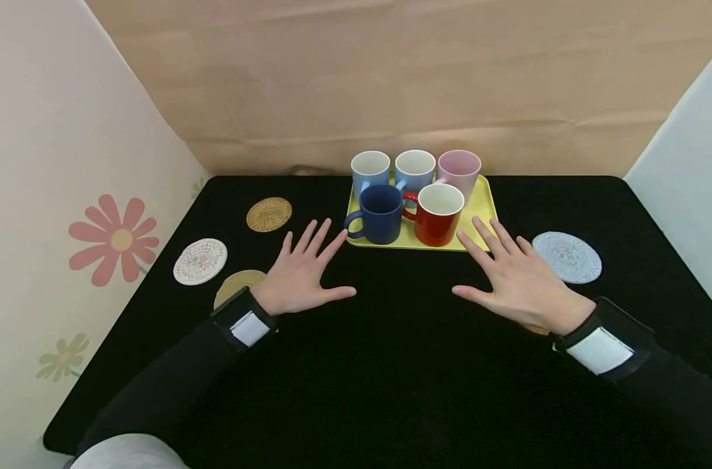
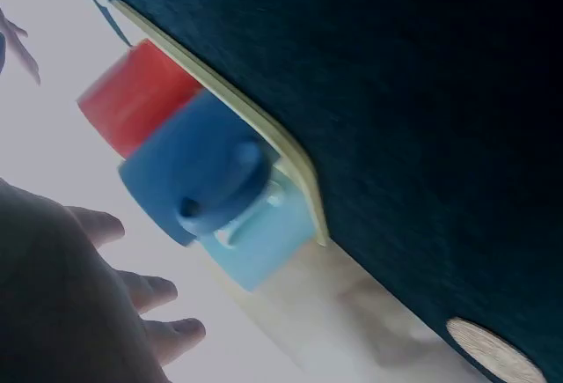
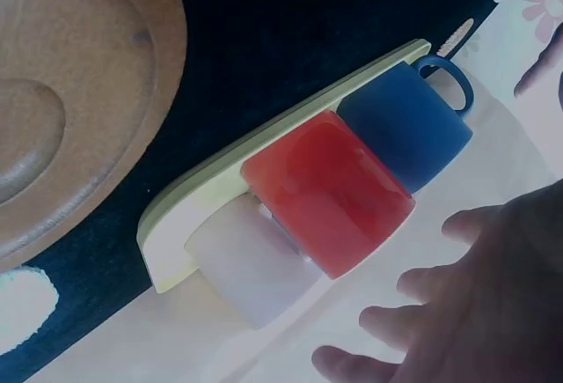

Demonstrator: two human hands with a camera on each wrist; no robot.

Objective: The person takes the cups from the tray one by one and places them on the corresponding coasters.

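My left hand [image 1: 299, 272] hovers with spread fingers left of the yellow tray [image 1: 475, 221], holding nothing. The right hand [image 1: 520, 286] is likewise spread and empty, at the tray's front right. On the tray, a dark blue mug [image 1: 382, 218] and a red mug [image 1: 434, 225] form the front row, handles to the left. Two light blue mugs, one at left [image 1: 370, 170] and one in the middle [image 1: 414, 170], stand behind with a pink mug [image 1: 460, 170]. All the mugs are upright. Neither hand touches a mug.
Left lie a brown woven coaster [image 1: 269, 214], a white speckled coaster [image 1: 200, 261] and a beige coaster [image 1: 236, 284] partly under my wrist. Right lie a pale blue coaster [image 1: 567, 257] and a round brown wooden piece [image 3: 114, 128], mostly hidden by my hand in the head view.
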